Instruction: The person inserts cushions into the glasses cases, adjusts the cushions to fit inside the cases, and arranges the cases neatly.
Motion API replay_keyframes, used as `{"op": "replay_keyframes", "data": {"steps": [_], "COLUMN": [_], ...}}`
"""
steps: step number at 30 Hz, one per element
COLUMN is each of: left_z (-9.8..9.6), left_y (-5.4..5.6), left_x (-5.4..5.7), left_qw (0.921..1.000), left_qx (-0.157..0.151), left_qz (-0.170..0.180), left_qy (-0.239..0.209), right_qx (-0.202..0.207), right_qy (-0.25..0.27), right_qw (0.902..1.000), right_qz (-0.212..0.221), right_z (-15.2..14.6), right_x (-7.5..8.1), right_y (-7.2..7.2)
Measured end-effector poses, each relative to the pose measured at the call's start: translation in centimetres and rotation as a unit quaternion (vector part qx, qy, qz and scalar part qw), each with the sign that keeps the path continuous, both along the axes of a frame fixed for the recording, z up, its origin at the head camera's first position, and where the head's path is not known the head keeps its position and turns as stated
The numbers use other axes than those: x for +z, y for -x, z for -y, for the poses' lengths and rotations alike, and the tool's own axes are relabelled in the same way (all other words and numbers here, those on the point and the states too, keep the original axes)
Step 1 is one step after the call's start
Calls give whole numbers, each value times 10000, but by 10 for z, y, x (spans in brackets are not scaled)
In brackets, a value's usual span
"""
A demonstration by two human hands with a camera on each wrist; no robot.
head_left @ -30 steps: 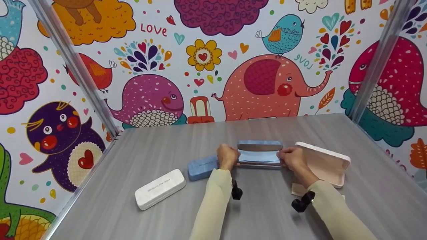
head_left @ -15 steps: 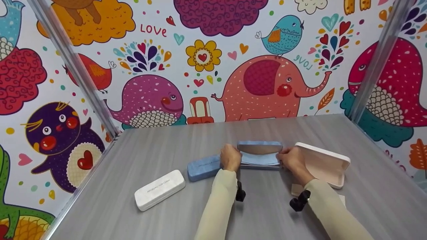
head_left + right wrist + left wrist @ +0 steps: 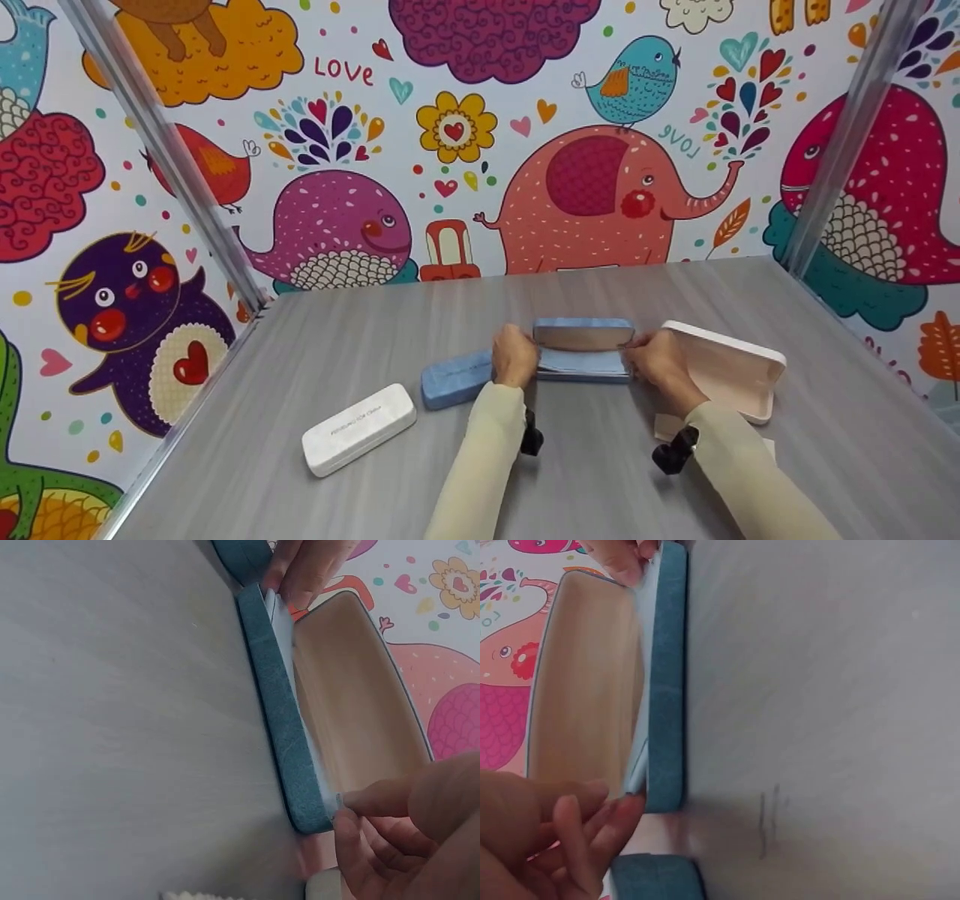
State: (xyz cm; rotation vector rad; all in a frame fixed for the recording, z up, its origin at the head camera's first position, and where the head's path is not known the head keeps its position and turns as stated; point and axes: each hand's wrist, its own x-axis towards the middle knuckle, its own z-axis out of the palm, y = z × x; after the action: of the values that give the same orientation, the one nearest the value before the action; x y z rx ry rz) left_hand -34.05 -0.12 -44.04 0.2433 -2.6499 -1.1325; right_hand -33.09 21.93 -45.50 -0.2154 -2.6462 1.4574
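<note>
A blue glasses case [image 3: 583, 378] stands open at the middle of the table, its tan-lined lid raised at the back. Inside its base lies a folded light blue cleaning cloth [image 3: 585, 361], its edge showing just above the front wall. My left hand [image 3: 514, 355] pinches the cloth's left end with thumb and fingers at the case's corner. At the opposite end, my right hand [image 3: 660, 361] pinches the cloth's other corner between thumb and forefinger [image 3: 352, 836]. The left wrist view shows the cloth [image 3: 646, 690] stretched lengthwise along the case between both hands.
A closed blue case [image 3: 454, 380] lies just left of my left hand, and a closed white case [image 3: 360, 429] farther left. Behind my right hand an open white case [image 3: 731, 367] shows its pale lining. Pale flat pieces [image 3: 670, 427] lie partly under my right forearm.
The cloth has sunk lower into the open blue case, uncovering more of the lid's lining. My left hand has shifted slightly right, then a little back; my right hand stays nearly in place.
</note>
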Motion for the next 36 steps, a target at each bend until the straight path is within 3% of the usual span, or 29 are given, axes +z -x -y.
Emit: {"op": "replay_keyframes", "data": {"steps": [4, 8, 11, 15, 19, 21, 27, 32, 36], "left_z": [6, 15, 20, 23, 20, 18, 12, 9, 6], "left_y": [-1, -1, 1, 5, 8, 8, 5, 4, 3], "left_x": [6, 16, 22, 27, 29, 29, 27, 21, 19], "left_qw": [9998, 9986, 9966, 9912, 9773, 9672, 9433, 9308, 9394], "left_qx": [-157, -294, -427, -705, -1121, -1354, -1923, -1924, -1624], "left_qz": [-45, -154, -165, 221, 946, 1276, 1737, 1978, 1861], "left_qy": [-114, -400, -686, -1099, -1529, -1731, -2076, -2398, -2378], "right_qx": [-37, -123, -145, 6, 72, 134, 550, 658, 636], "right_qy": [-62, -550, -620, 530, 1552, 1655, 1788, 1553, 1400], "right_qw": [9999, 9983, 9976, 9958, 9801, 9758, 9613, 9604, 9615], "right_qz": [127, 174, 285, 745, 1235, 1424, 2021, 2218, 2280], "right_z": [-1, -2, -2, 2, 8, 9, 6, 4, 3], "right_x": [5, 14, 20, 27, 32, 33, 38, 39, 40], "right_y": [-4, -9, -11, -9, -5, -4, 0, 2, 3]}}
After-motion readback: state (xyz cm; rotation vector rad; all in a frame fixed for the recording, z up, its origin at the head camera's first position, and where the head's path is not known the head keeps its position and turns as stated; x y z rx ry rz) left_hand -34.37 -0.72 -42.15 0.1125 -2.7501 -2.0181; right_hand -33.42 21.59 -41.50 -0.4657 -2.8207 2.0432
